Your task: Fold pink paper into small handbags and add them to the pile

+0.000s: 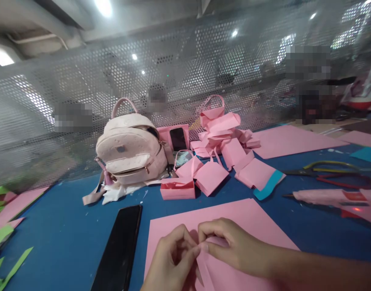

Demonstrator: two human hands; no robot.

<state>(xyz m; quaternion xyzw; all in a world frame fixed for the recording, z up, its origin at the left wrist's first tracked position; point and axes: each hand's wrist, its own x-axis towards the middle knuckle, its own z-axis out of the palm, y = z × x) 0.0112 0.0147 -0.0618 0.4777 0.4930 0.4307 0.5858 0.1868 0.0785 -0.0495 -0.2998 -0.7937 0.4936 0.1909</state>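
Pinching from both sides, the left grip (165, 258) and the right grip (234, 244) nearly meet at their tips, thumbs and fingers drawn together on a folded pink piece (206, 270) held over a flat pink sheet (230, 214). Hardly any room shows between the two sets of fingers. The piece is matte paper, partly covered by the fingers: a narrow, paler band with straight sides slants from the pinch back toward the near side.

The sheet's far edge lies a little beyond the knuckles, its left edge runs just past the left grip, and the right forearm crosses its slanting right edge. Left of the left grip, a black phone (119, 246) lies just beside the sheet; past it, a broad stretch of blue worktop (67, 226) reaches to some green strips (17, 264).

Out to the right of the right grip I see a pink glue gun (327, 199), its red light lit and its nozzle facing left, with scissors (313, 171) just beyond it. Straight ahead of the grips, a small pink box (178, 191) sits before a crowded heap of folded pink paper (224, 129). Farther to the left, a pale backpack (132, 139) stands before a perforated screen (179, 60).
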